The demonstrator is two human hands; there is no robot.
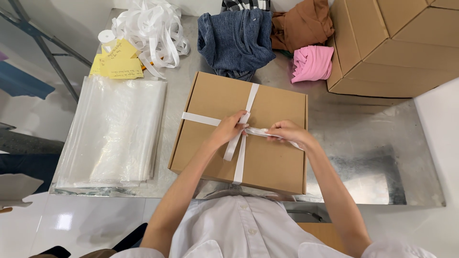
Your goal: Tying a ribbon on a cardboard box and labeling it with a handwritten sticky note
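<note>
flat brown box (267, 157) sits mid worktop (368, 138) near the front edge, shiny metal top, white floor below. left hand (230, 128) and right hand (287, 131) each pinch the white ribbon (239, 162) crossed over the lid. clear bags (112, 129) stacked at the left edge, folded clothes (239, 40) along the back, probably a big carton (392, 43) at the back right corner.

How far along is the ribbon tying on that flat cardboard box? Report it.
Done: the flat cardboard box is closed, and white ribbon already crosses its lid lengthwise and sideways. In hand: the left hand and right hand pinch the ribbon ends at the crossing, working the knot. Left: no finished bow shows yet, and one loose end hangs across the lid.
</note>
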